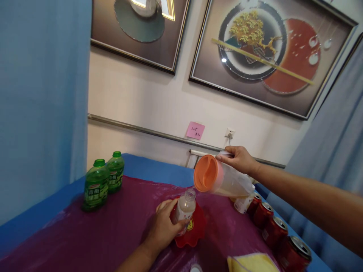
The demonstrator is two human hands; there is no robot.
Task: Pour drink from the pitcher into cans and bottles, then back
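My right hand (pixel 239 158) grips the handle of a clear plastic pitcher (pixel 234 183) with an orange lid (pixel 204 173). The pitcher lies tilted nearly on its side, its lid end facing left, with some pale liquid along its lower side. Just below the lid is the open mouth of a clear bottle (pixel 185 207) full of cloudy liquid. Around that bottle my left hand (pixel 164 223) is closed, holding it upright over a red scalloped dish (pixel 197 226). A thin stream between lid and bottle mouth is hard to make out.
Two green bottles (pixel 96 185) without caps stand at the left. Several red cans (pixel 275 228) line the right edge, near a white labelled container (pixel 243 204). A yellow cloth (pixel 252 262) and a white cap (pixel 195 268) lie in front. Purple sheeting (pixel 121 230) covers the blue surface.
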